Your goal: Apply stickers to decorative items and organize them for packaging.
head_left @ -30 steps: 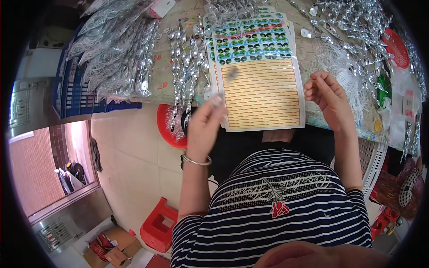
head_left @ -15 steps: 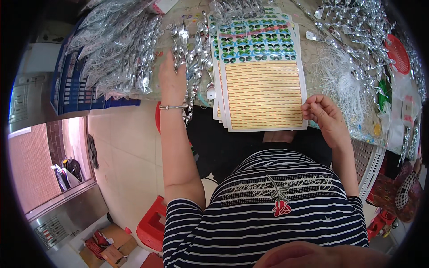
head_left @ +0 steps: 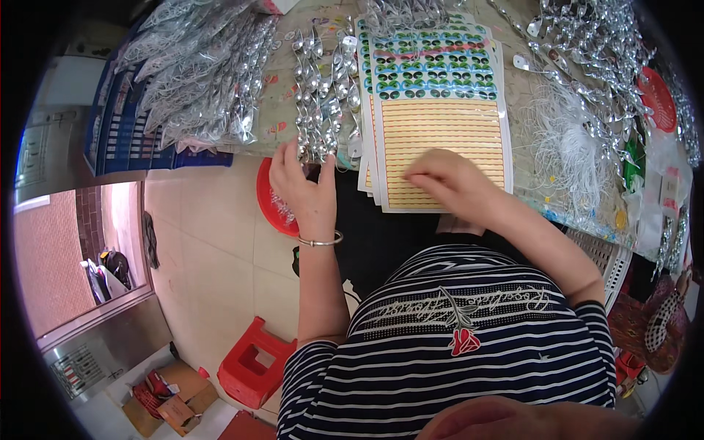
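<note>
Twisted silver foil strips (head_left: 320,92) lie side by side near the table's front edge. At their near ends is my left hand (head_left: 306,192), its thumb and fingers apart on either side of them; whether it touches them I cannot tell. My right hand (head_left: 456,183) is over the lower half of a sticker sheet (head_left: 440,125). Its thumb and fingers are pinched together, and anything between them is too small to make out. The sheet tops a small stack and has green oval eye stickers above and yellow rows with red lines below.
Bagged silver strips (head_left: 198,81) are heaped over a blue crate (head_left: 121,136) on the left. White fibre strands (head_left: 565,139), more silver strips (head_left: 587,44) and a red basket (head_left: 656,99) occupy the right. Below the table edge are a red basin (head_left: 273,209) and a red stool (head_left: 253,367).
My left hand has drawn back toward me from among the strips to their near ends. My right hand has moved left from the sheet's right edge to over the sheet.
</note>
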